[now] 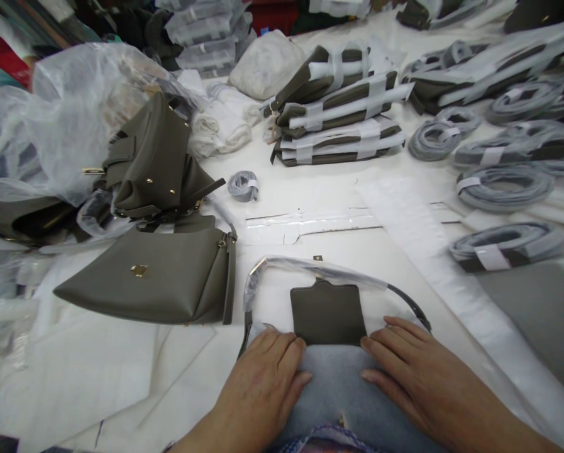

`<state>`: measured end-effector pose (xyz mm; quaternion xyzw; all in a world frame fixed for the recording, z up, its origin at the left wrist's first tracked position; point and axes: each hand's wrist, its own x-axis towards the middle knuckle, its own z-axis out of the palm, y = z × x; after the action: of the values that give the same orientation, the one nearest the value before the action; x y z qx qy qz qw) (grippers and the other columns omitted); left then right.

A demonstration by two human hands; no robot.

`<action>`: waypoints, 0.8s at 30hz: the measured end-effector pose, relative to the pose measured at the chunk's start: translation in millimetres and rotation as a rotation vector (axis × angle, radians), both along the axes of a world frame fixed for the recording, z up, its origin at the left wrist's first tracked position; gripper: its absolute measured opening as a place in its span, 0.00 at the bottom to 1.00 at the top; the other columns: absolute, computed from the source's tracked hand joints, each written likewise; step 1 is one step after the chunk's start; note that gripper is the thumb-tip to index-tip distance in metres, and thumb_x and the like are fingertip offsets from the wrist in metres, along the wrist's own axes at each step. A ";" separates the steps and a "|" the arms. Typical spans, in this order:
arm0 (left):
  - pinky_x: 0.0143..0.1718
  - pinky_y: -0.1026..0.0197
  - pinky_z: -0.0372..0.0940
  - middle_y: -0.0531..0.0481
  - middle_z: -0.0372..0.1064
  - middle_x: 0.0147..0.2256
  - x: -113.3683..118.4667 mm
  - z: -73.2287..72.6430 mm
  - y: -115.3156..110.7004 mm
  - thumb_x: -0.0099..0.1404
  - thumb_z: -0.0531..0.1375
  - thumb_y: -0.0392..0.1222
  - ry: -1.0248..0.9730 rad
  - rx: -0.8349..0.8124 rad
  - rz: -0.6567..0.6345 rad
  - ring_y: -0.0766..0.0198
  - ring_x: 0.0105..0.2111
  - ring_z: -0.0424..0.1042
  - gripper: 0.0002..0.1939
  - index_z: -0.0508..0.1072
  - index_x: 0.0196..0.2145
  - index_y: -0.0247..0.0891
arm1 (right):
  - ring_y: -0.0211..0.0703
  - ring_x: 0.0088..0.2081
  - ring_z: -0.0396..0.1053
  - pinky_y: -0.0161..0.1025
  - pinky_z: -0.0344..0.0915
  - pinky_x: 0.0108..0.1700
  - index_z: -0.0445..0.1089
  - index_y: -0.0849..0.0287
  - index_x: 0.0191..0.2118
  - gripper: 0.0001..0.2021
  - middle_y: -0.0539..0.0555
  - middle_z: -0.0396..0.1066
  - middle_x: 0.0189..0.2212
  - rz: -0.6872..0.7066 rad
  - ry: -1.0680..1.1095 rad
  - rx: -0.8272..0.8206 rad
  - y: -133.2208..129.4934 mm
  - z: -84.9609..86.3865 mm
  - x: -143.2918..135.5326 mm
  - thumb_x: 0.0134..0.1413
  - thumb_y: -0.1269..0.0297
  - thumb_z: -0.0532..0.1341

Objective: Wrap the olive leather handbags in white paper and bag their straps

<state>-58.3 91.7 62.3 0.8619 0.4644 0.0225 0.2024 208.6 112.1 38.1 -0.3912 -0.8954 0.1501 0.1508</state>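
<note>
Head view, which I read as a clock face around its centre, shows me both bare hands on one shoulder bag (331,384), between 5 and 6 o'clock, close to the wearer. Its front is blue-grey, and its olive flap (327,314) points away, toward 12, between the two hands. The left hand (263,377), at 6 o'clock, lies with bent fingers over the upper edge of the bag, left of the flap. The right hand (409,358), between 4 and 5, rests likewise at the other side, its fingertips just beside the flap. Whether they pinch the edge or only press on it, I cannot tell. Beyond the flap arches the handle (310,268), partly wrapped in clear film.

Between 8 and 9 o'clock I see an olive handbag (154,277) with a gold-coloured clasp, and behind it, near 10, another olive bag (152,157). One small coiled strap (243,187) lies on the white table (305,185), also near 10 but closer to centre. Wrapped bags (338,141) are stacked at 1 o'clock; larger coiled straps (475,189) lie near 3.
</note>
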 end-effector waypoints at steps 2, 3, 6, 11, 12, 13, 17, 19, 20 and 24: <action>0.44 0.45 0.69 0.42 0.71 0.43 2.2 0.1 -2.6 0.69 0.56 0.54 -0.055 0.008 0.061 0.49 0.42 0.70 0.19 0.68 0.47 0.36 | 0.47 0.36 0.69 0.48 0.56 0.54 0.69 0.57 0.43 0.16 0.52 0.72 0.32 -0.009 -0.004 0.001 -1.8 -0.8 1.1 0.71 0.57 0.47; 0.41 0.46 0.70 0.43 0.71 0.40 3.4 -0.6 -3.7 0.69 0.55 0.59 -0.062 0.019 0.089 0.50 0.40 0.70 0.21 0.69 0.45 0.36 | 0.48 0.37 0.69 0.48 0.57 0.53 0.69 0.57 0.44 0.15 0.53 0.72 0.32 -0.023 -0.009 0.004 -2.8 -0.9 1.8 0.71 0.56 0.48; 0.34 0.49 0.68 0.46 0.70 0.33 6.3 -4.2 -5.7 0.69 0.52 0.63 -0.059 0.102 0.127 0.52 0.33 0.70 0.24 0.70 0.40 0.38 | 0.51 0.38 0.68 0.48 0.58 0.48 0.69 0.58 0.46 0.15 0.55 0.71 0.34 -0.085 -0.024 0.013 -5.9 0.9 3.7 0.69 0.55 0.50; 0.34 0.52 0.66 0.47 0.72 0.33 6.8 -6.2 -4.0 0.71 0.49 0.60 -0.119 0.196 0.153 0.54 0.32 0.71 0.22 0.69 0.41 0.38 | 0.49 0.33 0.66 0.46 0.57 0.40 0.68 0.55 0.38 0.11 0.53 0.69 0.29 -0.110 -0.035 -0.019 -5.8 5.8 3.6 0.68 0.58 0.52; 0.34 0.52 0.66 0.47 0.72 0.33 6.9 -6.4 -3.6 0.72 0.49 0.59 -0.115 0.188 0.159 0.55 0.33 0.71 0.21 0.69 0.42 0.38 | 0.48 0.32 0.66 0.46 0.56 0.40 0.68 0.55 0.35 0.11 0.52 0.68 0.28 -0.099 -0.041 -0.025 -4.6 5.2 3.2 0.68 0.59 0.52; 0.34 0.52 0.66 0.47 0.72 0.33 7.1 -7.3 -3.3 0.72 0.49 0.58 -0.105 0.182 0.162 0.55 0.32 0.71 0.21 0.69 0.43 0.38 | 0.48 0.31 0.66 0.45 0.56 0.39 0.67 0.54 0.34 0.12 0.52 0.68 0.27 -0.087 -0.050 -0.030 -3.0 3.6 2.7 0.68 0.59 0.52; 0.32 0.52 0.65 0.48 0.71 0.30 8.7 -18.5 -2.8 0.73 0.47 0.58 -0.013 0.198 0.157 0.54 0.30 0.71 0.22 0.70 0.41 0.38 | 0.48 0.27 0.66 0.45 0.55 0.36 0.66 0.53 0.30 0.14 0.50 0.68 0.23 -0.067 -0.117 -0.041 4.3 -10.9 0.6 0.67 0.58 0.54; 0.32 0.51 0.65 0.48 0.71 0.29 8.8 -26.3 -2.8 0.73 0.46 0.59 0.037 0.194 0.148 0.54 0.30 0.71 0.23 0.70 0.39 0.39 | 0.49 0.26 0.67 0.45 0.54 0.35 0.66 0.53 0.29 0.14 0.50 0.68 0.22 -0.066 -0.166 -0.044 6.9 -18.5 -0.6 0.66 0.57 0.55; 0.32 0.51 0.65 0.49 0.70 0.29 8.6 -29.6 -2.8 0.73 0.47 0.59 0.049 0.191 0.139 0.54 0.30 0.71 0.23 0.70 0.39 0.39 | 0.49 0.26 0.67 0.45 0.54 0.35 0.66 0.53 0.29 0.13 0.50 0.68 0.22 -0.064 -0.186 -0.045 7.7 -21.3 -1.1 0.66 0.57 0.56; 0.33 0.51 0.67 0.48 0.72 0.31 7.5 -36.1 -3.9 0.72 0.49 0.58 0.038 0.218 0.119 0.54 0.31 0.71 0.22 0.70 0.45 0.37 | 0.50 0.27 0.68 0.45 0.54 0.35 0.67 0.54 0.29 0.13 0.50 0.69 0.23 -0.056 -0.214 -0.045 7.6 -25.5 -2.8 0.65 0.58 0.57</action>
<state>-50.8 87.8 26.2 0.8499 0.5134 0.0686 0.0968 205.8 119.6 12.6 -0.4333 -0.8915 0.1230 0.0495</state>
